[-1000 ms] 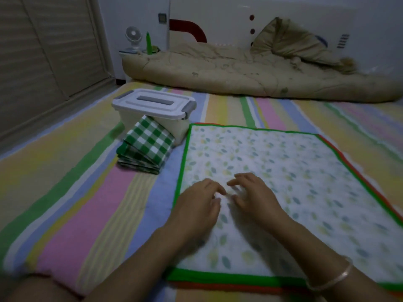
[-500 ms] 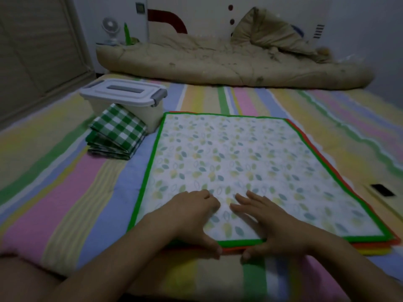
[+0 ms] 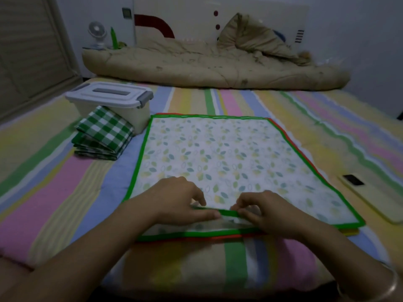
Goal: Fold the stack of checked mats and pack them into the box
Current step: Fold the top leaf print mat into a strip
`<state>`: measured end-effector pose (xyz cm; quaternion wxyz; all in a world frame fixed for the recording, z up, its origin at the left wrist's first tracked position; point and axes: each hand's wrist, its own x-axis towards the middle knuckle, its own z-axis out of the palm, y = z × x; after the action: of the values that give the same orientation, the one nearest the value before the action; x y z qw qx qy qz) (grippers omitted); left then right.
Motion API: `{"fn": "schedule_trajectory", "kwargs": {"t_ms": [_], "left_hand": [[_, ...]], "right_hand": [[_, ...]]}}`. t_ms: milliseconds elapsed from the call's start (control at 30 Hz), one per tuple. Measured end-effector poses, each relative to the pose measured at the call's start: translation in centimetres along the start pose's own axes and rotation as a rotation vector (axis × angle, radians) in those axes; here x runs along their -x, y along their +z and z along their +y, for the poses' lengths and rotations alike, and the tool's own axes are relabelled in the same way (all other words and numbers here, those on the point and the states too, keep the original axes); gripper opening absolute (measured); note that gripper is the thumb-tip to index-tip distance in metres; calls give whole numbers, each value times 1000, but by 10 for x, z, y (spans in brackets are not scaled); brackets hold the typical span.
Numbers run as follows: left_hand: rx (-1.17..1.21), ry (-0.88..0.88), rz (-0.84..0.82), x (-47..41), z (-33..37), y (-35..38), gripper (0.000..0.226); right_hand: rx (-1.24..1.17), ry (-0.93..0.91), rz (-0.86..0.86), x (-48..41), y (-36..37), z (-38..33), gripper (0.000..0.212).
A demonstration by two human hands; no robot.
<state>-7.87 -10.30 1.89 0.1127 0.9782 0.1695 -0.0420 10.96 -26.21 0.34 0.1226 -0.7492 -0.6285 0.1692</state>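
Pinching the near green-bound edge of the top mat point(image 3: 218, 153) between thumb and curled fingers of both hands, left hand point(image 3: 181, 203) and right hand point(image 3: 268, 212) close together, and raising that edge slightly off the stack of flat mats point(image 3: 196, 239) on the bed point(image 3: 54, 182). Looks like the very start of one fold, with no crease made yet. Judging by the bindings showing underneath, green over red with a bit of yellow at the right corner, leaves at least three mats unfolded. Counts as done, probably, only the pile of folded checked mats point(image 3: 104, 134), leaning against the front of the box point(image 3: 137, 118) at the far left. Cannot count that pile, beyond seeing several layers. Finds the lid point(image 3: 109, 97) on the box, so packing seems not begun, though cannot see inside. Judged overall: partway through the folding, with all of the packing left.
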Motion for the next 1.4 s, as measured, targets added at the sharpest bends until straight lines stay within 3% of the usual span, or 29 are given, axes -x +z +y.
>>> {"fn": "schedule_trajectory", "kwargs": {"t_ms": [67,167,300,400,533,700,800,1000,1100,1267,1333,1400], "left_hand": [[-119,9,-41,-2,7,-5,51],[-58,-28,-141,-4,3,-13,30],[175,-109,-380,-4,-16,-30,29],[288,-133,-482,-10,-29,-46,34],[305,-136,-451,-27,-43,-65,36],[87,-170,-313,-54,-55,-67,44],[2,-156,-252,-68,-62,-60,46],[-3,-174,-239,-80,-82,-36,43],[53,-185,-239,-80,-92,-23,41],[206,-180,-194,-73,-98,-12,36],[236,-189,-189,-71,-98,-8,37],[243,-191,-190,-71,-98,-5,40]], "right_hand": [[66,-5,100,-1,-3,-4,7],[99,-26,156,-2,-11,-10,6],[67,-71,84,-2,-32,-23,6],[102,-129,137,-6,-48,-31,9],[325,-142,344,-22,-56,-31,15],[448,-217,678,-41,-40,-16,17],[456,-150,660,-43,-27,-6,35],[256,250,177,-47,-7,33,92],[161,335,73,-41,6,52,110],[179,382,50,-25,14,55,114],[211,458,219,-25,8,64,92],[284,591,503,-25,-3,90,68]]}}
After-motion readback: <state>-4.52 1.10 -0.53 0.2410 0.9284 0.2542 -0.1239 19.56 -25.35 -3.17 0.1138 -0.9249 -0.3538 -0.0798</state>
